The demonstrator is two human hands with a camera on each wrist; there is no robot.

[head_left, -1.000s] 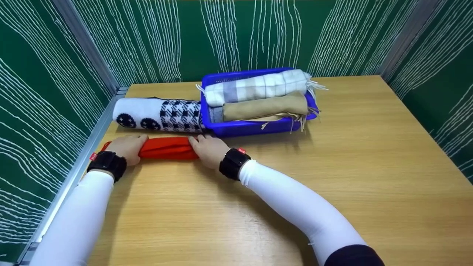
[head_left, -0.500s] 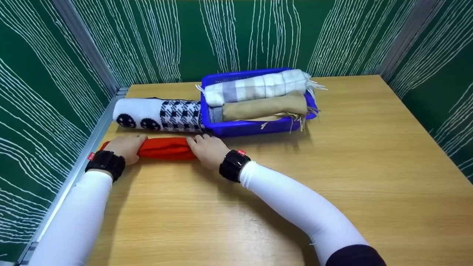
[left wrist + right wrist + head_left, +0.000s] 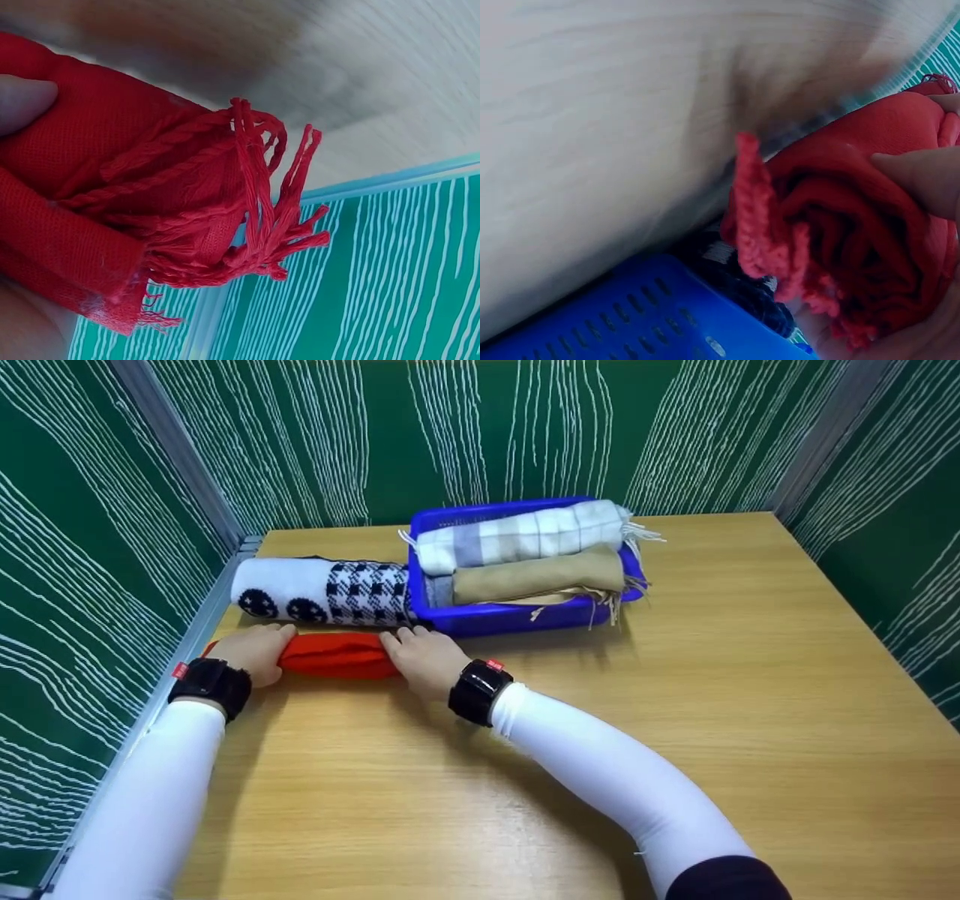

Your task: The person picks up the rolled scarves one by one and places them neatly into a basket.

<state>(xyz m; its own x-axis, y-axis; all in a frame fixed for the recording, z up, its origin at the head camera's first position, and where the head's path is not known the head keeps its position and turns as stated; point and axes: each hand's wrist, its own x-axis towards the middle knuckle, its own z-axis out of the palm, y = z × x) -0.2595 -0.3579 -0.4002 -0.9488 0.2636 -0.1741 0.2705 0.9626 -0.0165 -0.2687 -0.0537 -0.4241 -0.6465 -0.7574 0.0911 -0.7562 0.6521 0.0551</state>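
A rolled red scarf [image 3: 337, 655] lies across the left part of the table, in front of a black-and-white patterned roll. My left hand [image 3: 251, 654] grips its left end; in the left wrist view the scarf's fringe [image 3: 259, 195] hangs out past the fingers. At the other end my right hand [image 3: 429, 660] holds the roll, and the right wrist view shows the coiled end [image 3: 855, 240] between thumb [image 3: 922, 176] and fingers. The blue basket [image 3: 517, 621] stands just behind the right hand, holding a white plaid scarf [image 3: 525, 536] and a tan scarf [image 3: 540, 576].
Behind the red scarf lies the black-and-white patterned roll [image 3: 322, 591], its right end against the basket. Green walls with white lines [image 3: 510, 435] enclose the wooden table [image 3: 712, 660] at the back and sides. A metal rail [image 3: 202, 600] runs along the left edge.
Both hands keep their hold on the red scarf. It has shifted very slightly left and then a little away from me, towards the patterned roll. The basket stays put.
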